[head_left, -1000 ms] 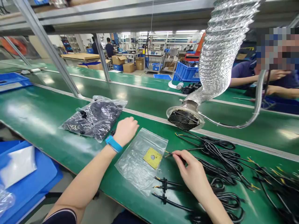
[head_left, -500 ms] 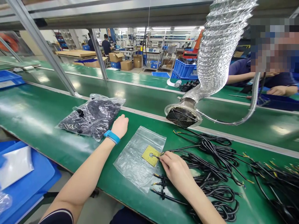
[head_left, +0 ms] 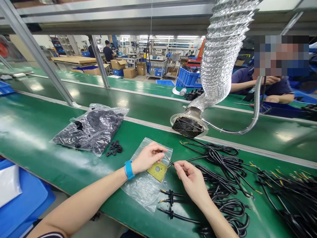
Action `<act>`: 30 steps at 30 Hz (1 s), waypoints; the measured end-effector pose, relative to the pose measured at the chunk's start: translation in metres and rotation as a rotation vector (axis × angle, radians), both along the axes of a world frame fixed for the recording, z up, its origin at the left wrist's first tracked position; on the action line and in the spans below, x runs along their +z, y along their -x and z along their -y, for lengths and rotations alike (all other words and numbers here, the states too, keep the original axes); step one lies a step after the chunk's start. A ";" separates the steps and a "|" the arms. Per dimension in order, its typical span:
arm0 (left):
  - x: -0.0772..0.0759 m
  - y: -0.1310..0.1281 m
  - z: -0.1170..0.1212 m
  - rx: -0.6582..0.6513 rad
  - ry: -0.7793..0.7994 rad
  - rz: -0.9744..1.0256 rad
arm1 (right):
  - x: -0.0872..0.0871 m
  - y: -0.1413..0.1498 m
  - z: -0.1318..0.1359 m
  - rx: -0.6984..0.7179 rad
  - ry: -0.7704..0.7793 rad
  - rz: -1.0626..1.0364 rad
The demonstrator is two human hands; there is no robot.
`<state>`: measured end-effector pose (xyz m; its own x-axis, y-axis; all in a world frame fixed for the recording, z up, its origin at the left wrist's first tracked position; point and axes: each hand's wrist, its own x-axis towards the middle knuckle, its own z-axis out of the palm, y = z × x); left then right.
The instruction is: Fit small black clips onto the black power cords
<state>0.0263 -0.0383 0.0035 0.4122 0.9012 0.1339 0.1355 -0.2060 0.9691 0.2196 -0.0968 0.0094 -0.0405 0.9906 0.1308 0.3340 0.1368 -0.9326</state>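
Note:
My left hand (head_left: pixel 150 157), with a blue wristband, pinches a small black part (head_left: pixel 161 151) mostly hidden by the fingers. Facing it, my right hand (head_left: pixel 189 177) is closed on a black cable (head_left: pixel 172 163) near its end, where thin coloured wires stick out. Beneath the hands, a yellow sponge pad (head_left: pixel 162 171) with a round hole lies on a clear plastic bag (head_left: pixel 141 190). Several small black parts (head_left: pixel 114 148) form a pile left of that bag. Below my right hand, cable ends (head_left: pixel 170 200) carry black fittings.
Coiled black cables (head_left: pixel 223 165) cover the bench's right side. A clear bag of black parts (head_left: pixel 92 127) lies at the left. A fume extractor hood (head_left: pixel 189 125) hangs low ahead on a foil duct (head_left: pixel 218 56). Across the bench sits a co-worker (head_left: pixel 272 87).
My left hand has moved right from beside the pile to the cable end, now pinching a small black part. My right hand has lifted the cable tip off the sponge pad.

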 end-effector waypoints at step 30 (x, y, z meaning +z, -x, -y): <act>0.012 -0.001 0.018 -0.141 -0.496 -0.307 | 0.001 0.000 -0.003 0.005 0.114 -0.128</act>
<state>0.0275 -0.0565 0.0152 0.6098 0.6955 0.3799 0.3328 -0.6598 0.6737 0.2197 -0.0937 0.0102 -0.0356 0.9991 0.0223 0.2114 0.0293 -0.9770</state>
